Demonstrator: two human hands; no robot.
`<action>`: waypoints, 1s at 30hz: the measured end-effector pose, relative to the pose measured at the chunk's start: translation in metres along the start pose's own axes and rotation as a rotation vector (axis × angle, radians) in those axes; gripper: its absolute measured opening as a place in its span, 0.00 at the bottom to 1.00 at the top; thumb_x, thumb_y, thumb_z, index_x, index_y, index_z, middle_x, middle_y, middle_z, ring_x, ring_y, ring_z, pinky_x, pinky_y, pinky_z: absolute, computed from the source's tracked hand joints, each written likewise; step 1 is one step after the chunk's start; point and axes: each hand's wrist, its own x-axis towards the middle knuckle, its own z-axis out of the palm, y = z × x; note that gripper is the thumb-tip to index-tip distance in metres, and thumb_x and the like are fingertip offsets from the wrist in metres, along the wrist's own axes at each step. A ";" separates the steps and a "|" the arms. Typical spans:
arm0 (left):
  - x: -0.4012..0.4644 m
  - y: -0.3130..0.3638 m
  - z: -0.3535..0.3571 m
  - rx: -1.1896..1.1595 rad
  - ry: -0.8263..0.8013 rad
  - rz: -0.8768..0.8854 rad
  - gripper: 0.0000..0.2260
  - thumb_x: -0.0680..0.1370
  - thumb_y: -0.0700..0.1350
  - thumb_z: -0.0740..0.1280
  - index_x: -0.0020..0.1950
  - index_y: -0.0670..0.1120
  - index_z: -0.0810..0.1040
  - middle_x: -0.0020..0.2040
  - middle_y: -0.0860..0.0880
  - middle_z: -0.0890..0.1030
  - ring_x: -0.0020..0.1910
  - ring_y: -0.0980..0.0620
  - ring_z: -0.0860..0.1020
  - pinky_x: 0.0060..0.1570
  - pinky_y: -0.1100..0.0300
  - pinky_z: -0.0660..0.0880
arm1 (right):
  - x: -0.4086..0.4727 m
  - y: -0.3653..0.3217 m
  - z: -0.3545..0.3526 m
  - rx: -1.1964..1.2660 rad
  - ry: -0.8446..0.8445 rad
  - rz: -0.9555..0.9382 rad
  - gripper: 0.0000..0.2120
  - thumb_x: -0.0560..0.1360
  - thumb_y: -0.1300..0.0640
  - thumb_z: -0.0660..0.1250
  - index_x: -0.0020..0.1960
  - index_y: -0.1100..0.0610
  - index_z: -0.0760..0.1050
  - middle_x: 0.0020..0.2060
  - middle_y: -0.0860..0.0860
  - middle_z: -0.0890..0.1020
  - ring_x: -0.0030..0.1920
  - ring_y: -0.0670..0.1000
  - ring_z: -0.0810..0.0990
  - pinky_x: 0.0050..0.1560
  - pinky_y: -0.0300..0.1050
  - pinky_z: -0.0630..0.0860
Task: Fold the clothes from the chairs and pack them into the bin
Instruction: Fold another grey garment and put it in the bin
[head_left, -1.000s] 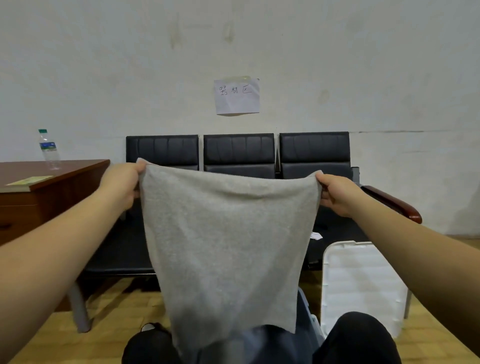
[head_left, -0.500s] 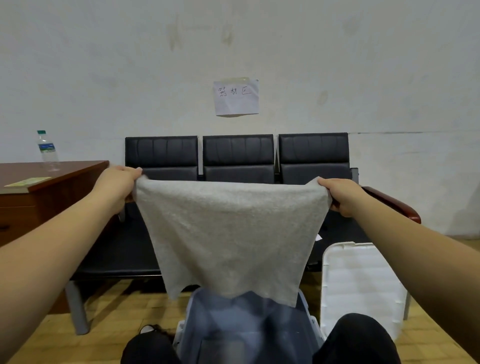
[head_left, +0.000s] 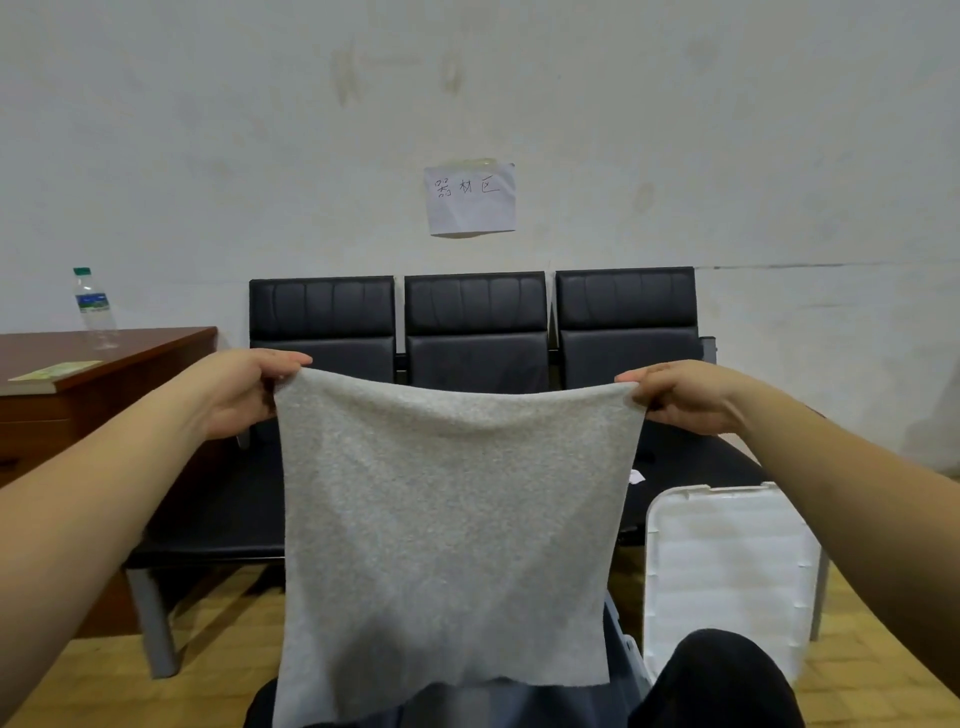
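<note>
grey cloth (head_left: 447, 525), one piece, pinched at two top corners by left hand (head_left: 244, 392) and right hand (head_left: 685, 397).

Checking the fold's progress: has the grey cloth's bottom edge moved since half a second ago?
Yes. The grey cloth hangs lower, its bottom edge again covering most of the bin it had lifted clear of.
</note>
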 end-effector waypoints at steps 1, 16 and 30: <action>0.000 -0.001 0.000 -0.002 -0.019 0.009 0.12 0.80 0.34 0.61 0.61 0.41 0.78 0.57 0.42 0.79 0.55 0.45 0.78 0.52 0.53 0.75 | -0.001 0.001 0.001 -0.087 -0.015 -0.019 0.14 0.76 0.74 0.61 0.58 0.66 0.77 0.53 0.59 0.81 0.51 0.53 0.81 0.44 0.39 0.80; -0.004 -0.014 -0.002 0.742 0.356 0.414 0.11 0.81 0.43 0.66 0.62 0.48 0.81 0.53 0.48 0.79 0.52 0.49 0.75 0.50 0.53 0.72 | 0.012 0.023 0.002 -0.646 0.272 -0.280 0.07 0.80 0.60 0.65 0.49 0.52 0.80 0.49 0.52 0.83 0.51 0.52 0.81 0.60 0.49 0.78; -0.006 -0.016 -0.011 -0.184 -0.011 0.198 0.10 0.82 0.41 0.64 0.41 0.47 0.72 0.43 0.48 0.78 0.45 0.51 0.78 0.53 0.55 0.77 | 0.005 0.016 0.012 0.207 0.347 -0.241 0.06 0.78 0.58 0.61 0.47 0.58 0.76 0.48 0.59 0.76 0.47 0.55 0.75 0.51 0.51 0.74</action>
